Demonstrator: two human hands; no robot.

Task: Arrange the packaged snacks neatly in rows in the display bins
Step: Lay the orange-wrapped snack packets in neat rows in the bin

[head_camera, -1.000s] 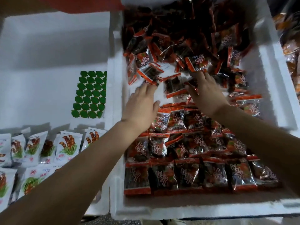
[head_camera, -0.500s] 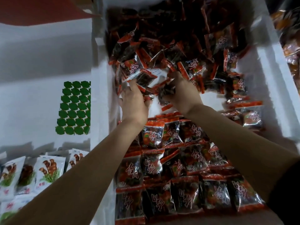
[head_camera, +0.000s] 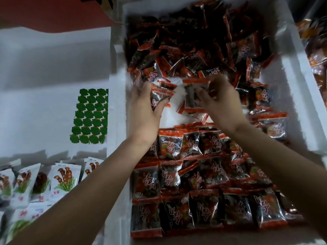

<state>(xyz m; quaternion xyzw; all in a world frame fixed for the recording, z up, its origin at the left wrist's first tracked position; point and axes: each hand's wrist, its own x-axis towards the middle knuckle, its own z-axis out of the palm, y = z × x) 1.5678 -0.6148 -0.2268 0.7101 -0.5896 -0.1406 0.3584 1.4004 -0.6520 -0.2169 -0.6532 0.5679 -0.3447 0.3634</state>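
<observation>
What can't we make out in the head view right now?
Head view:
- packet in right hand: motion-blurred, print unreadable.
- far heap of red packets: dark, blurred, uncountable.
- orange packets: cut by right edge.
- white mushroom packets: partly behind left forearm, cut by left edge.

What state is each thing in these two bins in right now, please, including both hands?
Left hand: grips a red packet.
Right hand: pinches a second packet.
Near rows: laid flat, overlapping, tidy.
Far pile: loose and jumbled.
Bin: bare floor shows between rows and pile.
White packets: lined up in the neighbouring bin.
Green discs: flat, in a grid.
</observation>
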